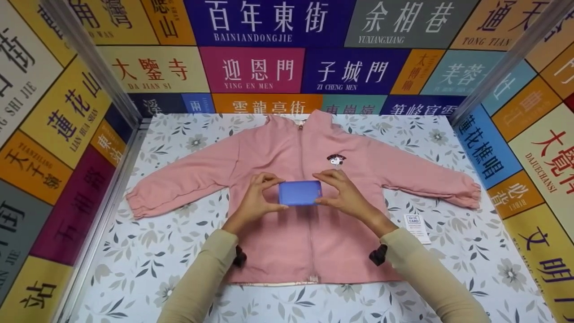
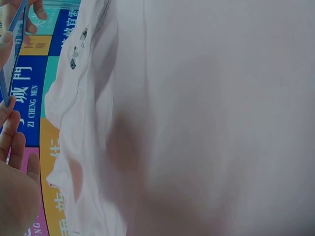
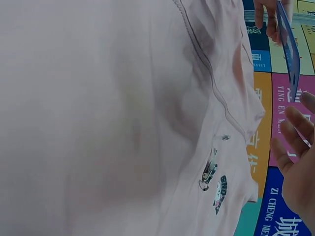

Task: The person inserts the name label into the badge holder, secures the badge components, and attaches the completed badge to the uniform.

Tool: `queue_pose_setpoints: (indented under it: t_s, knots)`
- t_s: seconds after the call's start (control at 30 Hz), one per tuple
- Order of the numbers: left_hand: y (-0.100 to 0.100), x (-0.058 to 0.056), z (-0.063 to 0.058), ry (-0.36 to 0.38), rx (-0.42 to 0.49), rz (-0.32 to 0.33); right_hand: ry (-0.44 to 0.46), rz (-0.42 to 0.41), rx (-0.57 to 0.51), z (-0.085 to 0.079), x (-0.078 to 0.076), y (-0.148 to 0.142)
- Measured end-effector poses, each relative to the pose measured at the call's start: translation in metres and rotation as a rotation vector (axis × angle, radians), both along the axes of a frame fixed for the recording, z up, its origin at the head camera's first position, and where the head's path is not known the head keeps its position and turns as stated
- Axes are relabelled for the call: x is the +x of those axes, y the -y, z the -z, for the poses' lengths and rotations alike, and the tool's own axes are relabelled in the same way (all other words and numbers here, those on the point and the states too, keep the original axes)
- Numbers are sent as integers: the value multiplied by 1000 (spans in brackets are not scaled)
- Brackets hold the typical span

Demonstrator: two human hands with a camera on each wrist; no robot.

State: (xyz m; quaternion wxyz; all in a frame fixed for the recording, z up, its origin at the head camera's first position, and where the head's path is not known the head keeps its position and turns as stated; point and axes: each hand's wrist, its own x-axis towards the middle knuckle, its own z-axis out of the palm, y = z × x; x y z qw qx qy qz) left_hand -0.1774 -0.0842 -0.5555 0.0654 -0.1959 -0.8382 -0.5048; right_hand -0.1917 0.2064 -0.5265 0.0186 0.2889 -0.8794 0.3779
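Note:
A thin blue rectangular card point(image 1: 297, 193) is held level by its two short ends above a pink zip-up jacket point(image 1: 269, 244). At its left end, my left hand point(image 1: 254, 197) pinches the corners between fingers and thumb. My right hand point(image 1: 349, 196) pinches the right end the same way. Both wrist views show the card nearly edge-on, a narrow blue strip point(image 3: 291, 54). The jacket lies front up with its sleeves spread, its zip running down the middle and a small cartoon badge point(image 1: 336, 159) on the chest.
A small white printed card point(image 1: 416, 228) lies right of the jacket's body. The table point(image 1: 148, 264) wears a white leaf-and-flower cover. Panels of colourful street-name signs point(image 1: 253, 70) stand behind and on both sides, with metal posts point(image 1: 101, 58) at the corners.

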Motion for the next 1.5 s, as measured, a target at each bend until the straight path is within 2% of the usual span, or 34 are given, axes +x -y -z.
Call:
queue_pose_setpoints:
  t_s: [0.37, 0.67, 0.8, 0.93, 1.1, 1.33, 1.5]
  knots:
    - [-1, 2, 2, 3, -12, 18, 24, -15, 51, 10, 4, -2]
    - [-1, 4, 4, 16, -30, 34, -24, -21, 93, 12, 4, -3]
    - [-1, 4, 4, 32, -2, 76, -18, -14, 100, 10, 3, -2]
    - [0, 5, 4, 95, 49, 135, -14, -9, 110, 8, 4, -3]
    - [-1, 7, 3, 190, 141, 171, -19, -11, 119, 8, 4, -4]
    - [-4, 20, -30, 292, 198, 203, -59, -12, 146, 10, 4, -3]
    - [-5, 17, -26, 340, 240, 214, -130, -26, 161, 10, 4, -1]
